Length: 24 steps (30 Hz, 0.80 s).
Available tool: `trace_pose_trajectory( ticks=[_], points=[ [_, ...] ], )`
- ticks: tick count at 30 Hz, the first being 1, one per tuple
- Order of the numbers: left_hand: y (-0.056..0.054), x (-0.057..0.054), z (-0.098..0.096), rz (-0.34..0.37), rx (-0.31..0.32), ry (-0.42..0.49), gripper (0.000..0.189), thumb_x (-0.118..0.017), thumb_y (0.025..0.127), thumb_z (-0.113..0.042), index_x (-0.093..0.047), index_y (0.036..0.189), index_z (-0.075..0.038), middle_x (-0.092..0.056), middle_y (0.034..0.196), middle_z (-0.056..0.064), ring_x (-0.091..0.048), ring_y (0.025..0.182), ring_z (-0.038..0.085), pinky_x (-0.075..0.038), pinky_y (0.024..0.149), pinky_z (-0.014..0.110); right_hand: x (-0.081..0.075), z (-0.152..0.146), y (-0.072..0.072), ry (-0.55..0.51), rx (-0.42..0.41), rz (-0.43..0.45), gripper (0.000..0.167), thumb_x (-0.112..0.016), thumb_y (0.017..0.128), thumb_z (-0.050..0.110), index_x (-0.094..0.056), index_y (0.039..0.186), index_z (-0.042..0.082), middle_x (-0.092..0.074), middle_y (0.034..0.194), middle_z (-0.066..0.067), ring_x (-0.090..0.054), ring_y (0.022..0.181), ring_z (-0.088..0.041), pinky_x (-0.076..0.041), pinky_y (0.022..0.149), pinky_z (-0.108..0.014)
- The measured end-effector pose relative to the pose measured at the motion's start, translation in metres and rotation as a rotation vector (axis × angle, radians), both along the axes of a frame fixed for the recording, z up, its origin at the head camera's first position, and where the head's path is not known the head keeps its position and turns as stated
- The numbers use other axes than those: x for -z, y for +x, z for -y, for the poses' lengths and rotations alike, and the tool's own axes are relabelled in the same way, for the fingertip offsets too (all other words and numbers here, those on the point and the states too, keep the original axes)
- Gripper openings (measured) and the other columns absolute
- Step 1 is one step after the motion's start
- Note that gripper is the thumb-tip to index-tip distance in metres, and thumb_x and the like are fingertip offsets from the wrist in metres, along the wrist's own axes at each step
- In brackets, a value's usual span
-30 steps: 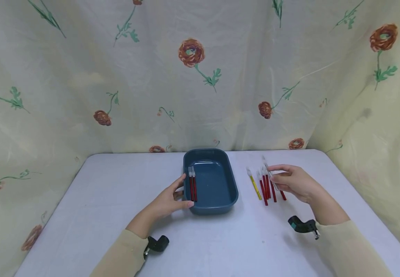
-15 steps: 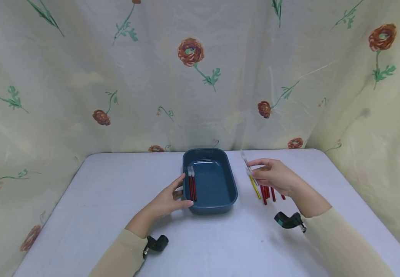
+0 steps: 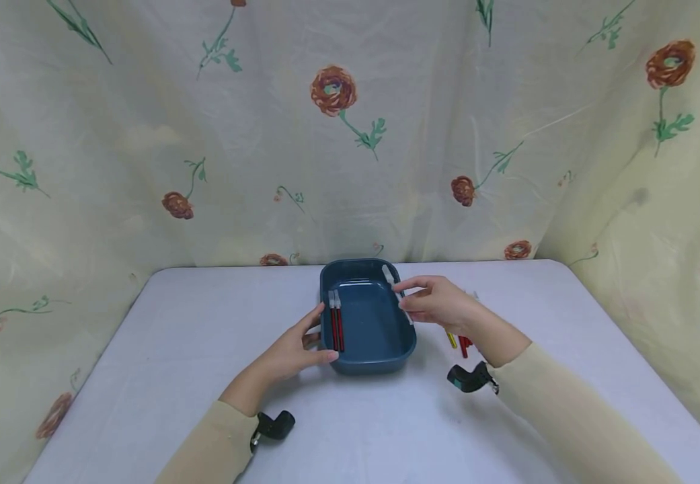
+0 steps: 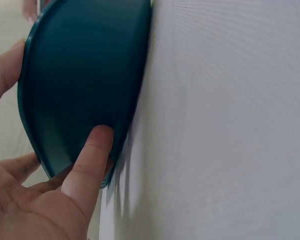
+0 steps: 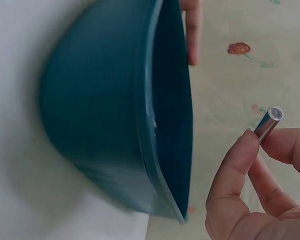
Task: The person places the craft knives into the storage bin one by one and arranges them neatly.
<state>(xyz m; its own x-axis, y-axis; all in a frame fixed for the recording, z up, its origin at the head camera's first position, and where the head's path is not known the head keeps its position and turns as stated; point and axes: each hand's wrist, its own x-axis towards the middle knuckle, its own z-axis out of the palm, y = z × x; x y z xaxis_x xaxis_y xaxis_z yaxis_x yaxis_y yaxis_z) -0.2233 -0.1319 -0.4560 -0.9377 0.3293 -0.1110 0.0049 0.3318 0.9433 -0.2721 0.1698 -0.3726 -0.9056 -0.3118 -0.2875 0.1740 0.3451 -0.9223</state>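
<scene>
A dark blue tray (image 3: 374, 316) stands on the table, two slim dark-red pen-like sticks (image 3: 337, 326) with whitish caps lying along its left side. My left hand (image 3: 292, 346) grips the tray's left side, thumb at the near corner; in the left wrist view its fingers (image 4: 92, 155) touch the outer wall. Above the tray's right rim, my right hand (image 3: 431, 299) pinches a slim silver pen-like stick (image 3: 389, 275) with a clear cap, tilted. Its round metallic end (image 5: 275, 114) shows between thumb and fingers in the right wrist view. What kind of sticks these are cannot be told.
Right of the tray, partly hidden by my right hand and forearm, lie a yellow stick (image 3: 451, 339) and several red sticks (image 3: 464, 346). A white cloth (image 3: 204, 336) covers the table. A flowered curtain (image 3: 265, 134) hangs behind and at the sides.
My right hand has moved left with the silver stick, from over the loose sticks to the tray's right rim. The left hand and the tray have stayed in place.
</scene>
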Motion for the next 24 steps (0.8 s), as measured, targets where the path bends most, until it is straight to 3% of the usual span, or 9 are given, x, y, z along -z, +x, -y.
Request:
trace_pose_trajectory(
  ticks=[5, 17, 24],
  points=[
    [0.0, 0.001, 0.0, -0.003, 0.003, -0.007, 0.103, -0.084, 0.083, -0.03, -0.019, 0.162, -0.025, -0.026, 0.163, 0.014, -0.037, 0.143, 0.04, -0.039, 0.109, 0.055, 0.007, 0.016, -0.005, -0.024, -0.029, 0.019, 0.042, -0.066, 0.095, 0.004, -0.058, 0.136, 0.001, -0.064, 0.119, -0.023, -0.063, 0.099, -0.028, -0.056, 0.093, -0.037],
    [0.0, 0.001, 0.0, 0.002, -0.006, -0.03, 0.1, -0.083, 0.084, -0.032, -0.019, 0.161, -0.027, -0.026, 0.163, 0.013, -0.036, 0.143, 0.041, -0.039, 0.109, 0.057, 0.029, 0.053, -0.014, -0.019, -0.012, 0.036, 0.04, -0.065, 0.095, 0.002, -0.059, 0.135, -0.001, -0.066, 0.117, -0.024, -0.067, 0.098, -0.03, -0.059, 0.085, -0.034],
    [0.0, 0.0, 0.0, 0.004, -0.007, -0.028, 0.101, -0.083, 0.083, -0.033, -0.02, 0.161, -0.028, -0.027, 0.163, 0.013, -0.036, 0.143, 0.04, -0.04, 0.108, 0.056, 0.04, 0.07, -0.019, -0.024, 0.006, 0.066, 0.038, -0.066, 0.094, -0.001, -0.061, 0.132, -0.002, -0.067, 0.11, -0.016, -0.067, 0.086, -0.02, -0.06, 0.082, -0.033]
  ],
)
